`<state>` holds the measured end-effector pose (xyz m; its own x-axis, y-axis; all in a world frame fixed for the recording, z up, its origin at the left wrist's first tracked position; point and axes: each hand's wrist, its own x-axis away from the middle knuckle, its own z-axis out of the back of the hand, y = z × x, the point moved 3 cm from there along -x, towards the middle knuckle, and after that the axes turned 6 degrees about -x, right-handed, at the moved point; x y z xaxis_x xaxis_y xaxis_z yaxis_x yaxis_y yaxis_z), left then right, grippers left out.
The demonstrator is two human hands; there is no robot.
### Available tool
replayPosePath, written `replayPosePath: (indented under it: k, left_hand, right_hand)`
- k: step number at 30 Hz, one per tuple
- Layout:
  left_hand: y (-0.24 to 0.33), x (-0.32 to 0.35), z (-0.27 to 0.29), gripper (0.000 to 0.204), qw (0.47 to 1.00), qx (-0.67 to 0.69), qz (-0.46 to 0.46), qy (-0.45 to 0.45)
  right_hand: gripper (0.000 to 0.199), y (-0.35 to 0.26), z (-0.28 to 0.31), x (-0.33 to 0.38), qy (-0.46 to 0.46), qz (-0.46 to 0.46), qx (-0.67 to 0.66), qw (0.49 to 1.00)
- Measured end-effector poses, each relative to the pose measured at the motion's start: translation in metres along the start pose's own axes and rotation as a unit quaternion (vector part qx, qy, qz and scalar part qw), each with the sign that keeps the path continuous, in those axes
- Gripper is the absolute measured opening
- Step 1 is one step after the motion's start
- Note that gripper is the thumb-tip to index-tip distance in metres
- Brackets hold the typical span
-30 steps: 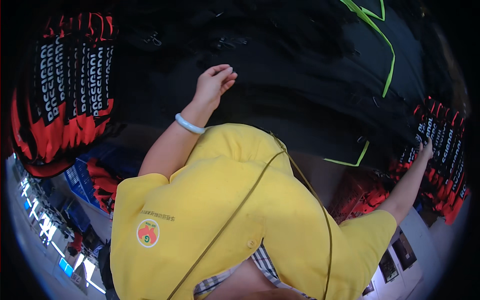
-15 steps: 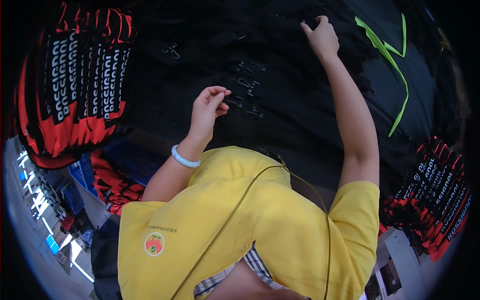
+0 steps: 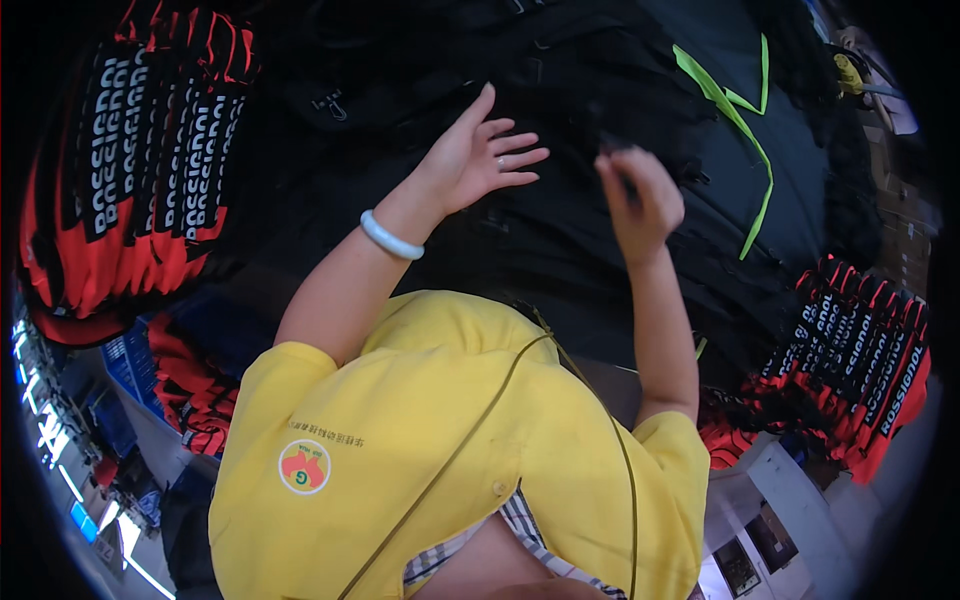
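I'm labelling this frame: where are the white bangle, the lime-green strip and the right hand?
White bangle (image 3: 391,237), head view, middle of band.
Lime-green strip (image 3: 735,110), head view, upper stretch.
Right hand (image 3: 640,200), head view, back of hand.

Dim room, pale floor (image 3: 800,500), blue crates (image 3: 125,365) lower left.

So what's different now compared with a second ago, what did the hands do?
The right hand left the red-and-black stack at the right, swung up across the black fabric pile and came back to the middle, fingers now curled, perhaps pinching something small and dark. The left hand opened and lies flat, fingers spread, on the black fabric. The white bracelet remains on the left wrist; the piles look unchanged.
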<state>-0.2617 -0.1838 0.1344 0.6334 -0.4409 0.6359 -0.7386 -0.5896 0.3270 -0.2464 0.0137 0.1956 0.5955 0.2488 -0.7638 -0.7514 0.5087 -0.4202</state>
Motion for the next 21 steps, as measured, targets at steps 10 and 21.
replayPosePath:
  k: [10, 21]
  left_hand:
    - [0.027, 0.036, 0.011, 0.018, 0.97, 0.095, -0.224, 0.012]
    - [0.032, 0.106, 0.08, 0.033, 0.914, 0.004, -0.391, -0.106]
  right_hand:
    - [0.004, -0.051, 0.119, 0.116, 0.411, -0.359, -0.093, 0.833]
    - [0.016, -0.052, 0.122, 0.144, 0.501, -0.474, -0.434, 0.579]
